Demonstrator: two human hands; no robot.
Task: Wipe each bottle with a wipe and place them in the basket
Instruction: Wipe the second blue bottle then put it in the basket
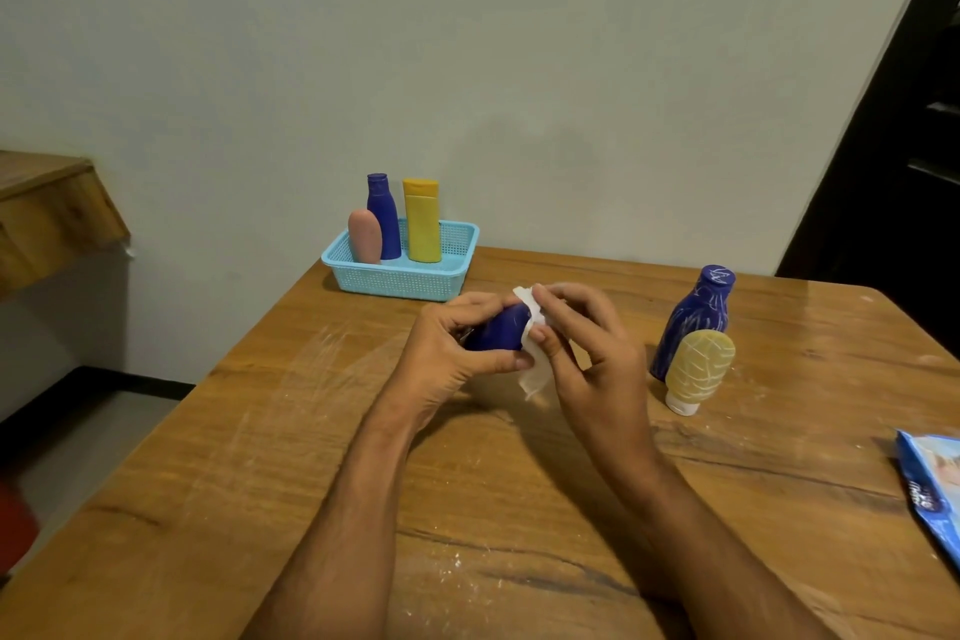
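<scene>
My left hand (452, 353) grips a small dark blue bottle (501, 327) above the middle of the table. My right hand (587, 343) pinches a white wipe (535, 369) against the bottle's right end. The light blue basket (405, 278) stands at the table's far edge with a pink bottle (365, 235), a blue bottle (384, 218) and a yellow bottle (422, 221) upright in it. To the right stand a streaked blue bottle (696, 312) and, in front of it, a beige bottle (698, 369) resting on its white cap.
A blue pack of wipes (932, 489) lies at the table's right edge. The wooden table (260, 457) shows white dusty streaks. A wall runs behind the basket, a wooden shelf (47, 208) sits at the left, and a dark doorway opens at the right.
</scene>
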